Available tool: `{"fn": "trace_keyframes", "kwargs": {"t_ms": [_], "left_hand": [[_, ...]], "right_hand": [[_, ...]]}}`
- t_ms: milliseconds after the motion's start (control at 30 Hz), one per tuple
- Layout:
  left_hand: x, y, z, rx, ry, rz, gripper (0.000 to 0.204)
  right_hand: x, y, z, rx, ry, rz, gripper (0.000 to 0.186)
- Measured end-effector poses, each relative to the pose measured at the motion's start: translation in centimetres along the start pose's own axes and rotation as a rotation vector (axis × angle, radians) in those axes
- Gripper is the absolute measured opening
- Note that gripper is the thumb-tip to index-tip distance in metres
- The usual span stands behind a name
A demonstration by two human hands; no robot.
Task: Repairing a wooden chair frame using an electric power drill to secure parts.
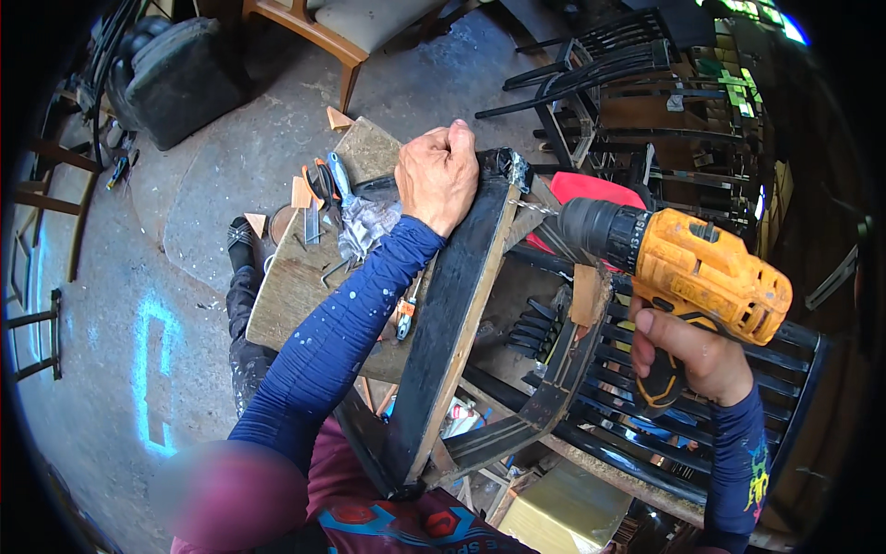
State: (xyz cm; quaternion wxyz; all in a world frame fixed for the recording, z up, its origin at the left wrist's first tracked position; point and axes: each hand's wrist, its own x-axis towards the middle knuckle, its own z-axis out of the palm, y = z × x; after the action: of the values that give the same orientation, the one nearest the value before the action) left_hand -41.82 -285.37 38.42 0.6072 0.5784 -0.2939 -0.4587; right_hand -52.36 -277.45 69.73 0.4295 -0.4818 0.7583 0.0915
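My right hand [697, 355] grips the handle of a yellow and black cordless drill [706, 268]. A thin twisted bit [533, 206] sticks out of its chuck to the left. The bit's tip is at or very near the bare wood edge of a black-painted wooden chair frame [457, 305]; I cannot tell whether it touches. My left hand [436, 175] is closed over the frame near its far end, its fingers partly hidden. One end of the frame leans toward my body. Beneath it lies a worn wooden board [286, 300].
On the board are orange-handled pliers [321, 183], a blue-handled brush [340, 175] and crumpled plastic [367, 226]. A slatted black bench [637, 379] stands at the right, with stacked black chairs [600, 74] behind. A padded dark seat [185, 83] sits at the far left.
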Motion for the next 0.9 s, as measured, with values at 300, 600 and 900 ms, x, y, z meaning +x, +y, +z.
{"fn": "trace_keyframes", "kwargs": {"t_ms": [300, 600, 900], "left_hand": [[0.1, 0.3, -0.2, 0.043, -0.012, -0.015, 0.054], [0.0, 0.9, -0.4, 0.016, 0.016, 0.004, 0.053], [-0.1, 0.7, -0.4, 0.023, 0.008, -0.020, 0.051]], "right_hand": [[-0.1, 0.2, -0.1, 0.174, 0.022, -0.021, 0.027], [0.0, 1.4, 0.8, 0.145, 0.005, -0.040, 0.026], [0.7, 1.5, -0.3, 0.470, -0.051, 0.006, 0.024]]}}
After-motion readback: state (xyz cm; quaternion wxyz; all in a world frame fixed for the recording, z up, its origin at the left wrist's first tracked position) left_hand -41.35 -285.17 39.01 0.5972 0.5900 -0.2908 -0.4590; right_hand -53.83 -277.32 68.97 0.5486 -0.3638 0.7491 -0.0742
